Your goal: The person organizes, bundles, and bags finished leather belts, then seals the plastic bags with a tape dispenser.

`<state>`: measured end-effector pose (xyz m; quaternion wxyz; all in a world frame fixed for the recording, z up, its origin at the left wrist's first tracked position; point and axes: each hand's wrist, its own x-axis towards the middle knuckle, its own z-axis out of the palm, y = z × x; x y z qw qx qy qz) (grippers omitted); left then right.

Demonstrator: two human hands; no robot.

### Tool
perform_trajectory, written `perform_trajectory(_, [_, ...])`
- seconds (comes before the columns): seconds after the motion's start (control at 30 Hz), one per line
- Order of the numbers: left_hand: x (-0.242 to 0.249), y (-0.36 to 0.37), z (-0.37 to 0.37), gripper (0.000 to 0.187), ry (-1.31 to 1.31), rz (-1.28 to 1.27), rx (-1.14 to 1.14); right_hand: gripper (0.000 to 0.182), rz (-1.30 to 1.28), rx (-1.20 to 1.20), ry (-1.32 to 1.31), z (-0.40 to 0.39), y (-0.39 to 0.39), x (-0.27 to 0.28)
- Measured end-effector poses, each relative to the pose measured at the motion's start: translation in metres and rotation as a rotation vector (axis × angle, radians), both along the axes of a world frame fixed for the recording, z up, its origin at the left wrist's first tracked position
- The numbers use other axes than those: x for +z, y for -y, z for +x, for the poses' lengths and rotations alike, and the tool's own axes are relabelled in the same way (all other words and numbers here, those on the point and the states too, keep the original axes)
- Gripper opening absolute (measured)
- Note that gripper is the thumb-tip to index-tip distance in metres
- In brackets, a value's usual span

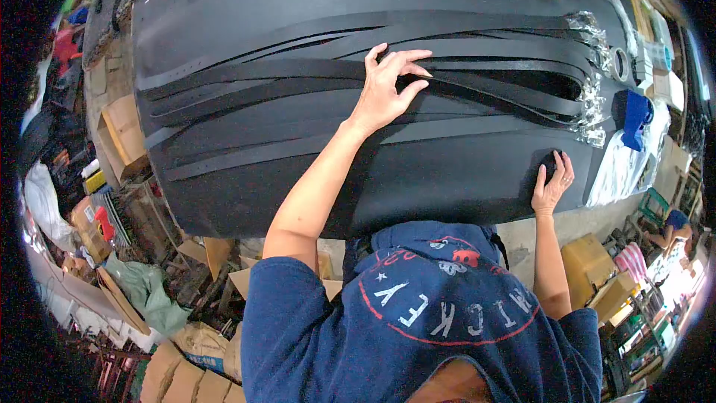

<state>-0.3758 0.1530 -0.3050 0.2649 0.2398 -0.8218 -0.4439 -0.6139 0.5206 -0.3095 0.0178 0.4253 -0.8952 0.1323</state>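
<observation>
Several black belts (298,112) lie lengthwise across a black-covered table (447,179). Their buckle ends (593,89) are wrapped in clear plastic at the right, and the loose tips fan out to the left. My left hand (391,86) is over the middle of the belts, thumb and forefinger closed on the edge of one black belt (477,89), which bows in a loop towards its buckle. My right hand (550,186) rests near the table's front edge, below the buckles, thumb and fingers apart. The dark gap between them shows no object I can make out.
A blue object (634,119) and clear plastic bags (623,168) lie at the table's right end, near a tape roll (620,64). Cardboard boxes (123,134) and clutter crowd the floor around. Another person (675,231) is at the far right.
</observation>
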Motion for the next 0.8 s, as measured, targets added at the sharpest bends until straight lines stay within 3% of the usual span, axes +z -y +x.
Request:
perform_trajectory(0.4, [-0.0021,-0.0041,0.0000,0.073,-0.007,0.021,0.070,0.044,-0.006,-0.001,-0.013,-0.0003,-0.0004,-0.0022])
perform_trajectory(0.73, [-0.0048,-0.0063,0.0011,0.072,-0.023,-0.035,0.077,0.045,0.008,0.006,-0.013,0.0001,0.0008,0.0004])
perform_trajectory(0.8, [-0.0047,-0.0066,0.0021,0.065,-0.028,-0.050,0.078,0.045,0.009,0.012,-0.013,-0.0009,-0.0010,-0.0013])
